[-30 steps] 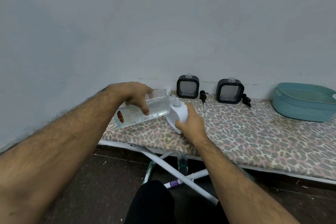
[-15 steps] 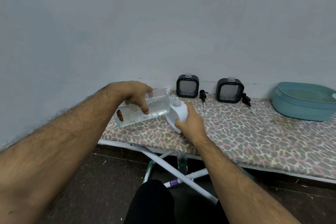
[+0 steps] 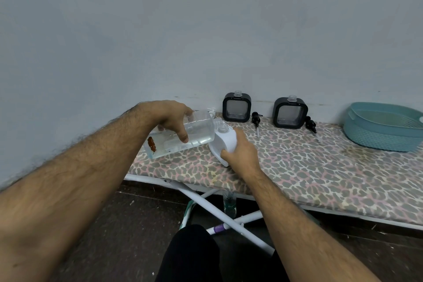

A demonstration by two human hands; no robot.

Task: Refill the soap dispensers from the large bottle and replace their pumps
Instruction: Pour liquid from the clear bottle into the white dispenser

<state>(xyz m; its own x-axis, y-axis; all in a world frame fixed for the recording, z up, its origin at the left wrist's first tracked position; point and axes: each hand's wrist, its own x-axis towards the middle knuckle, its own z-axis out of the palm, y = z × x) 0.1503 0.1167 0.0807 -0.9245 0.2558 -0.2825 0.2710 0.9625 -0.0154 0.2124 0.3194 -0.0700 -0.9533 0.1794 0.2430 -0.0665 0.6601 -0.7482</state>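
Large clear plastic bottle (image 3: 183, 136): tipped, neck at white dispenser's (image 3: 225, 144) mouth, near the board's (image 3: 320, 167) left edge.
Left hand (image 3: 170, 119): we curl fingers around bottle.
Right hand (image 3: 240, 155): fingers wrap dispenser.

Large clear bottle (image 3: 183, 136): rectangular, tipped nearly horizontal, neck to the right at the mouth of the white dispenser (image 3: 223, 145); clear liquid inside, red mark near its base at left. White dispenser: tilted, open threaded neck up, near left part of the leopard-print board. Two black square dispensers with clear windows stand upright at the far edge, pumps off: left one (image 3: 237, 107), right one (image 3: 290, 112). A black pump lies just right of each: (image 3: 256, 119) and (image 3: 311, 123).
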